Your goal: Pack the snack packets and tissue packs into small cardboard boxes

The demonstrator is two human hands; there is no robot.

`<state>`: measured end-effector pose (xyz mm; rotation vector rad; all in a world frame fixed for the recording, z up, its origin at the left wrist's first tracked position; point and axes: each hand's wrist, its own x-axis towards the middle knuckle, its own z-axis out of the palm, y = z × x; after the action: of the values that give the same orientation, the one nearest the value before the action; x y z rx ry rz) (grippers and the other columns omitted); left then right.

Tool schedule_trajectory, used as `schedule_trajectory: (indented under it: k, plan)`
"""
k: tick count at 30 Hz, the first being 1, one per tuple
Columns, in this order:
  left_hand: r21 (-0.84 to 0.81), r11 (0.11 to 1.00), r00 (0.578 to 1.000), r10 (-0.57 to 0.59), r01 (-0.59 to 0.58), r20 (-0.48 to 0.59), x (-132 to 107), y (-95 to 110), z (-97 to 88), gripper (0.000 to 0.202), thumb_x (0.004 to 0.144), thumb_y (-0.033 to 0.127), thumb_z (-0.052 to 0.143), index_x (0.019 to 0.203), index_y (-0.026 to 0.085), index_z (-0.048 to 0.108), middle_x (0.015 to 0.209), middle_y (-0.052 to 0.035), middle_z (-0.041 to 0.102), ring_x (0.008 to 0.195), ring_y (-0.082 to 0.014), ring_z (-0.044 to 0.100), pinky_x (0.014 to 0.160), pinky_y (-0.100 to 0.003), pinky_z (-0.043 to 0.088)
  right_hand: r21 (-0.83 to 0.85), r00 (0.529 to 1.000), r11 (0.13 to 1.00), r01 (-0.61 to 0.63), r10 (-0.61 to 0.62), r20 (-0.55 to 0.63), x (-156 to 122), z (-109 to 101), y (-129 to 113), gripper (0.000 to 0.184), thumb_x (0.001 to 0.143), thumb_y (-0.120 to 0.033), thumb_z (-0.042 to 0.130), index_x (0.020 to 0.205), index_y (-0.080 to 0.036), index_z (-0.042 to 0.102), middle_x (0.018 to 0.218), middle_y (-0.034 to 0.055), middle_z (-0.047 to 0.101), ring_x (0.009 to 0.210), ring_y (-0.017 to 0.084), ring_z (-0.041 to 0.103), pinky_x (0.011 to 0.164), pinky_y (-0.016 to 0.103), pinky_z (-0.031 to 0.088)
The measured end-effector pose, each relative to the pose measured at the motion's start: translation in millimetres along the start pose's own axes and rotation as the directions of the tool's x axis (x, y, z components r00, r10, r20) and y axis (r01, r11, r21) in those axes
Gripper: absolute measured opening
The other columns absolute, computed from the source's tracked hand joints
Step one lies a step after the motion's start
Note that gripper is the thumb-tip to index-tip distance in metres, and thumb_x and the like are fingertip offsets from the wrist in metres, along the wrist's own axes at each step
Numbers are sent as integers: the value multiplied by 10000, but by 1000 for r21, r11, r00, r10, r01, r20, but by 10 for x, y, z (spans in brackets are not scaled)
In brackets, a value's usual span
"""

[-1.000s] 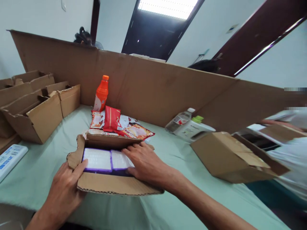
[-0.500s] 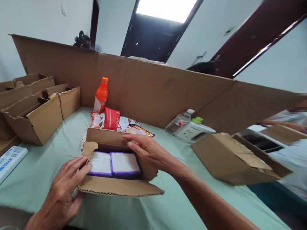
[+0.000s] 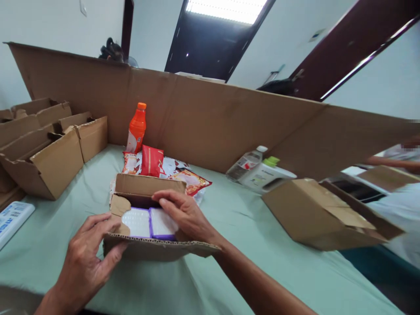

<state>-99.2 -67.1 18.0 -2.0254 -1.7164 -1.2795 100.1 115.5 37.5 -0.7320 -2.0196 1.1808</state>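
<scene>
A small cardboard box (image 3: 149,250) stands on the green cloth in front of me with its flaps raised. Inside lie two white packs with purple edges (image 3: 135,222), side by side. My left hand (image 3: 85,253) grips the box's front left corner, fingers on the left flap and thumb against the front flap. Over the right side of the box, my right hand (image 3: 185,214) reaches in with its fingers stretched out. It covers the right flap and part of the right pack. Behind the box are a red snack packet (image 3: 152,161) and an orange bottle (image 3: 137,127).
Open cardboard boxes (image 3: 62,164) stand at the left, near a white flat object (image 3: 15,221). A clear bottle (image 3: 246,164), a white jug with a green cap (image 3: 266,177) and a tilted carton (image 3: 305,214) are at the right. A cardboard partition (image 3: 210,118) runs behind; people are partly visible beyond.
The front flap has risen from lying outward to nearly upright, and the left flap has tipped inward. My right hand has moved left and lower over the packs.
</scene>
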Motion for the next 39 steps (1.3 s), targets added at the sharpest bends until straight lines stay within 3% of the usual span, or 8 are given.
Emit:
schedule_trajectory:
  k: [5,8,10,14,18,24,28,39]
  plan:
    - [18,998,997,-51,52,-52,19,25,25,197,1012,283,597,1181,181,608,1052,-61,717,1008,-202,679,883,-301,578,146,990,989,26,-6,-138,-50,-184,88,186,901,-375,620,946,-245,746,903,44,788,762,181,725,692,336,592]
    - [37,996,996,-73,75,-52,17,17,41,197,1014,284,590,1187,191,597,1060,-61,709,977,-203,685,868,-302,581,123,940,988,88,-42,-339,-56,-437,27,168,928,-364,607,976,-262,732,1027,44,776,909,187,716,823,355,580]
    - [48,992,992,-111,114,-51,19,6,51,246,1011,305,590,1232,198,578,1079,-66,700,970,-212,688,862,-318,586,-21,929,997,71,-74,-364,-66,-534,-50,217,925,-384,634,1085,-272,730,1183,56,750,1054,216,689,946,401,547]
    - [44,982,982,-180,183,-60,23,-13,77,412,997,316,583,1387,217,492,1171,-81,657,1023,-237,686,914,-378,593,-388,990,917,96,-130,-62,-137,-451,-130,410,939,-456,610,1299,-269,670,1354,82,685,1198,281,644,1037,490,502]
    - [59,983,985,-173,173,-2,31,-27,87,360,1009,269,534,1368,259,518,1425,-113,513,1269,-280,592,993,-431,579,-561,958,778,282,-200,204,-335,-233,-68,339,1019,-401,493,1151,-217,745,1268,122,727,1182,299,661,1005,518,520]
    - [44,996,980,-82,75,182,74,-192,82,466,1021,254,469,1486,263,430,1598,-123,413,1472,-326,413,1155,-557,451,-633,916,664,399,-267,298,-661,-229,33,465,1066,-430,401,1442,-204,553,1524,124,547,1405,295,504,1093,543,474]
    - [-91,989,961,-91,118,263,90,-369,135,454,1015,318,476,1468,292,500,1646,-87,360,1489,-340,395,1174,-559,425,-655,906,628,420,-249,342,-740,-265,100,605,1035,-550,428,1561,-254,408,1603,109,446,1483,314,396,1155,612,384]
    - [-205,955,949,-153,214,274,3,-365,144,455,996,367,532,1438,267,565,1689,-104,268,1468,-373,425,1120,-515,490,-560,923,733,385,-294,249,-764,-247,315,552,995,-482,563,1520,-328,490,1548,100,524,1458,317,441,1151,595,412]
